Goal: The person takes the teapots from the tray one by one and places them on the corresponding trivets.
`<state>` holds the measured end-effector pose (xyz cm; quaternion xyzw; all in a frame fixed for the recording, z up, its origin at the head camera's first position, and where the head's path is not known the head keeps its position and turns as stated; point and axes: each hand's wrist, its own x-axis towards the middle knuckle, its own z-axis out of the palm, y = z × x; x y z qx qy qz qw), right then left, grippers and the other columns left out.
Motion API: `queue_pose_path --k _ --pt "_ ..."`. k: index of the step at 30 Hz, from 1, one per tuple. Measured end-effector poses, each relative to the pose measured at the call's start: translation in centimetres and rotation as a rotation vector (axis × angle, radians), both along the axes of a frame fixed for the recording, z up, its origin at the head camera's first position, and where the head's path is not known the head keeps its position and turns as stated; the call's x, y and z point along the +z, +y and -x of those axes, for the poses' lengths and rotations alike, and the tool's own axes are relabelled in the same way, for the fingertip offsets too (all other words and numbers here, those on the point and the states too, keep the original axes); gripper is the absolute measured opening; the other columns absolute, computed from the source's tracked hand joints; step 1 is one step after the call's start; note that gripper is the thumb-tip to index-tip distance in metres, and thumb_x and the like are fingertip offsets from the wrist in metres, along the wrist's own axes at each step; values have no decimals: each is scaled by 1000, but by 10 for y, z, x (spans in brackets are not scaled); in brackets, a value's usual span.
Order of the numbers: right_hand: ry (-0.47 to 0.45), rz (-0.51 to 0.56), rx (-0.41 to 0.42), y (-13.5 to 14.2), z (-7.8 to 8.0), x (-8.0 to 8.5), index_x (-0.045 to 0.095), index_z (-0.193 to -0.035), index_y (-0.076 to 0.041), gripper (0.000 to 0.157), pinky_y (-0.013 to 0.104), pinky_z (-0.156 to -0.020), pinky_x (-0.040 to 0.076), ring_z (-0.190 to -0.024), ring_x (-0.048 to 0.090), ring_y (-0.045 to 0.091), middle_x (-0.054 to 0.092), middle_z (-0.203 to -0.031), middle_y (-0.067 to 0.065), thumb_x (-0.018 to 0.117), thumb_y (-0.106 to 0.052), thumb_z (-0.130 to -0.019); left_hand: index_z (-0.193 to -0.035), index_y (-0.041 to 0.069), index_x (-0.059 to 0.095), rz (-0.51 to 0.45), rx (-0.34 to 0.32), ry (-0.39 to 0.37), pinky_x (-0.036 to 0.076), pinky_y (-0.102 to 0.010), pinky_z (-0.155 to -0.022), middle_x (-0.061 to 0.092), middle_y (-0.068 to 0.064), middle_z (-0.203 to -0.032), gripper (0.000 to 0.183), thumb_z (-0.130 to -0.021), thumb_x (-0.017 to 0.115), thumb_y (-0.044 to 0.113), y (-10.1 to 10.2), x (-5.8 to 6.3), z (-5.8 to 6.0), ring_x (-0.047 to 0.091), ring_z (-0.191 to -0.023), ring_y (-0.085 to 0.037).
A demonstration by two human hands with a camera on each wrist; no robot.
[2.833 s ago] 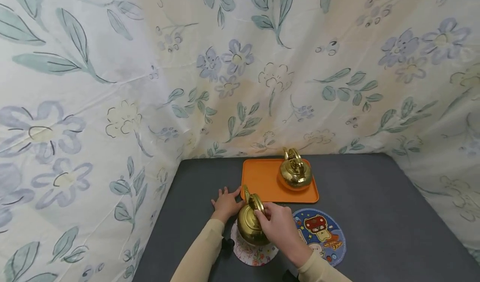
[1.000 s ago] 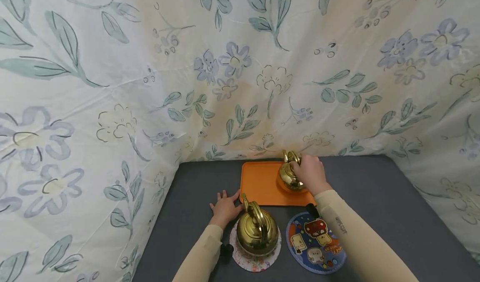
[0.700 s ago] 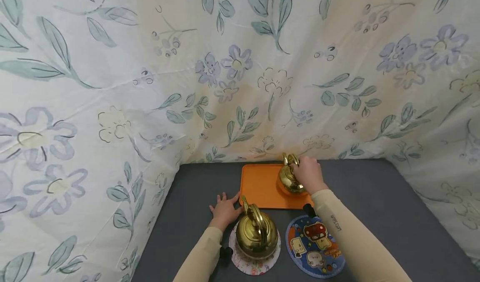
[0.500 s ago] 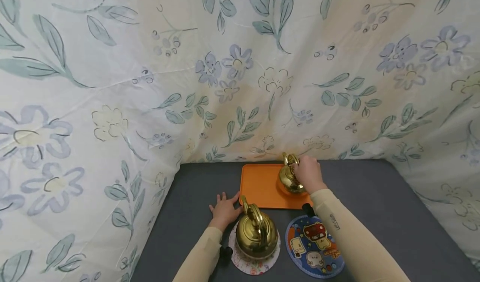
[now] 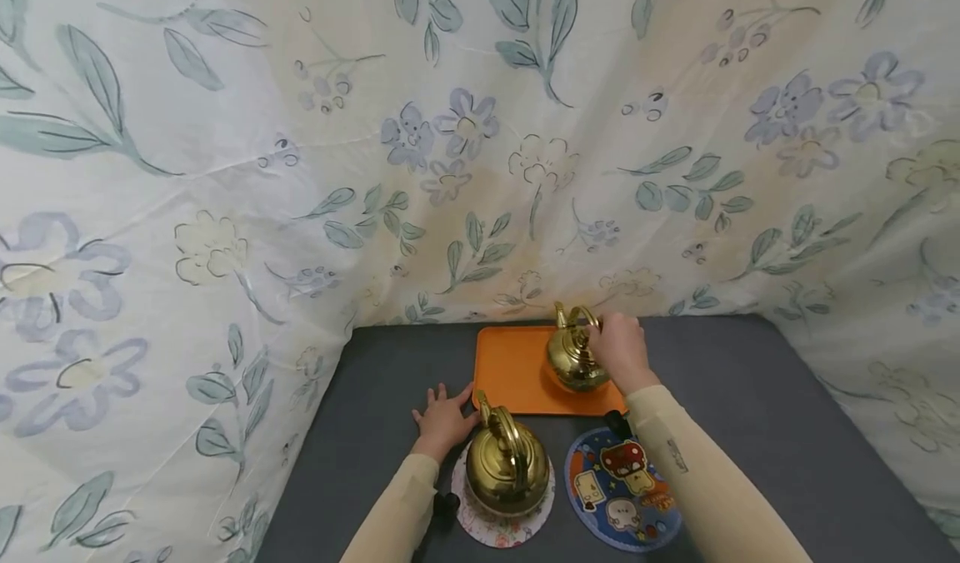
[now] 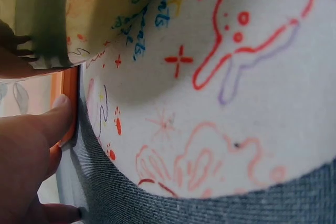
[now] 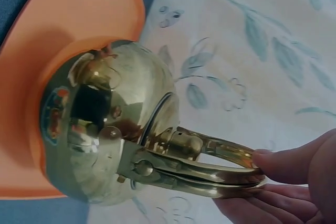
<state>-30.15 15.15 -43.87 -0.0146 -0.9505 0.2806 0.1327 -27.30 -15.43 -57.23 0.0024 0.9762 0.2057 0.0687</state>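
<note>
far kettle (image 5: 572, 363) below right hand (image 5: 621, 348)

We see shiny gold on both the far kettle (image 5: 572, 365) and the near kettle (image 5: 497, 467). The tray (image 5: 510, 371) is plain orange, the worktop (image 5: 735, 396) dark grey. The white mat (image 5: 498, 533) carries red, purple and blue line drawings; the blue mat (image 5: 609, 496) bears a red mushroom cap, cream cartoon figures and orange patches. We find the hanging cloth (image 5: 555, 213) white, patterned with grey-green leaves and lilac flowers. Both sleeves (image 5: 712, 471) are cream.
</note>
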Motion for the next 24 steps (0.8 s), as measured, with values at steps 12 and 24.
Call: queue_pose_path --k 12,24 --pt "55 -16 21 -5 -35 33 76 -94 3 19 42 -54 52 -53 61 23 72 -76 16 68 -14 -96 -151 33 50 -6 -10 8 23 -84 -102 32 -30 -159 65 -92 70 52 -3 1 -3 23 -147 -55" --pt "113 -30 40 -4 -83 50 72 -88 3 20 31 -47 36 -43 46 15 61 -60 7 68 -14 -96 -151 34 49 0 -19 15 21 -85 -101 30 -31 -159 64 -93 68 52 -2 -2 -2 23 -147 -56"
